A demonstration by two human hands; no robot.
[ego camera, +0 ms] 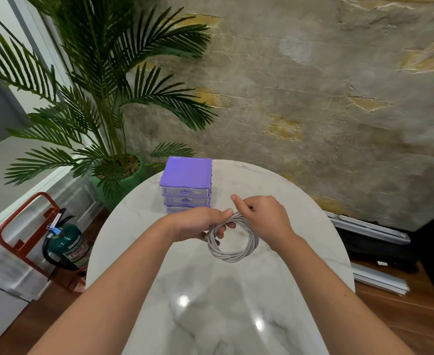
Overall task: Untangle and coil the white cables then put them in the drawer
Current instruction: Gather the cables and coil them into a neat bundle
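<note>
head view: the one bit of writing i can read is "fire" on the label of the green fire extinguisher point(67, 243) on the floor to my left. the white cable point(232, 240) is wound into a round, many-stranded coil, held just above the marble table point(210, 303). my left hand point(200, 224) grips its left side, fingers curled through the loop; my right hand point(262, 213) pinches the top. the purple drawer unit point(186, 181) stands just behind, drawers closed.
</note>
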